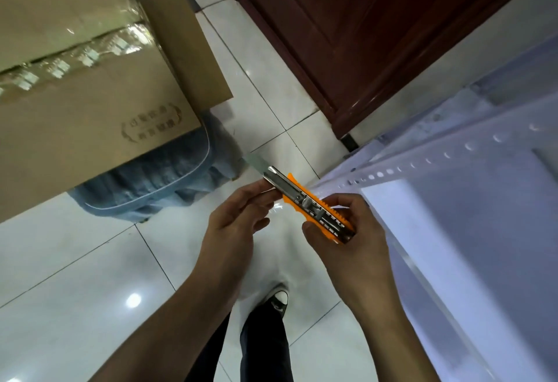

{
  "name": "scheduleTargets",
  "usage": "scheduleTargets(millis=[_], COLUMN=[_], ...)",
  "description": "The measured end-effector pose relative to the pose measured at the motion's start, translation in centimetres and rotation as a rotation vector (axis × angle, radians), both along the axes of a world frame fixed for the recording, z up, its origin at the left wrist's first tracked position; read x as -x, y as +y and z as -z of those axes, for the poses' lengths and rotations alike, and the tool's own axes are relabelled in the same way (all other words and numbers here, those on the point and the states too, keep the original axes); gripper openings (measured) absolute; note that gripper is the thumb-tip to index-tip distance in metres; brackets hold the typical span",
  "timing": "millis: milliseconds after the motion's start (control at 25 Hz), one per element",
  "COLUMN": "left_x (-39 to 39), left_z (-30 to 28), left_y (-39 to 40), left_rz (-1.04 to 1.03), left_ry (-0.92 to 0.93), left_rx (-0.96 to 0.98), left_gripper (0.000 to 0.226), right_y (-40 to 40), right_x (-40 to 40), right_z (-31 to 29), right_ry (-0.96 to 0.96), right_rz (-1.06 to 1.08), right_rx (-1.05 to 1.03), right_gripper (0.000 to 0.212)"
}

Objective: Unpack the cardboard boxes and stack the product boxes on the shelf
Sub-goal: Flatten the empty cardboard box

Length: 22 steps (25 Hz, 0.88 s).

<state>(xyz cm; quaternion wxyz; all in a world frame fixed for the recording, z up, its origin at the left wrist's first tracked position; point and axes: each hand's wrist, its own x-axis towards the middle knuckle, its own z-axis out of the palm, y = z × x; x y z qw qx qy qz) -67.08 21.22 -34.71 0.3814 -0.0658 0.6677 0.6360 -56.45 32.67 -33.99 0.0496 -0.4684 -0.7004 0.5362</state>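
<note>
We grip knife [305, 205] in both hands: left hand [235, 224] pinches its metal tip, right hand [347, 236] holds its orange handle | taped box [90, 85] upper left | shelf [453, 188] right

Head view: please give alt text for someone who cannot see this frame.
Two hands hold an orange utility knife with its blade out: the right hand grips the handle, the left hand pinches its metal front end. A taped cardboard box is upper left, a white metal shelf at right, over a glossy tiled floor.
</note>
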Motion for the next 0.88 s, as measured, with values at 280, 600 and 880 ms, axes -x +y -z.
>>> scheduleTargets(millis=[280, 600, 880], left_x=[-6.1, -12.5, -14.0], left_z=[-0.4, -0.3, 0.9], left_y=[2.1, 6.4, 8.4], left_rz=[0.079, 0.175, 0.153], left_ry=[-0.025, -0.154, -0.184], left_rx=[-0.08, -0.126, -0.085], left_gripper=[0.034, 0.033, 0.021], right_y=[1.7, 2.7, 3.9], right_x=[-5.5, -9.9, -12.6], right_z=[-1.1, 0.2, 0.0], right_ry=[-0.032, 0.021, 0.019], right_rz=[0.213, 0.262, 0.177], right_rx=[-0.006, -0.069, -0.084], right_gripper=[0.023, 0.013, 0.011])
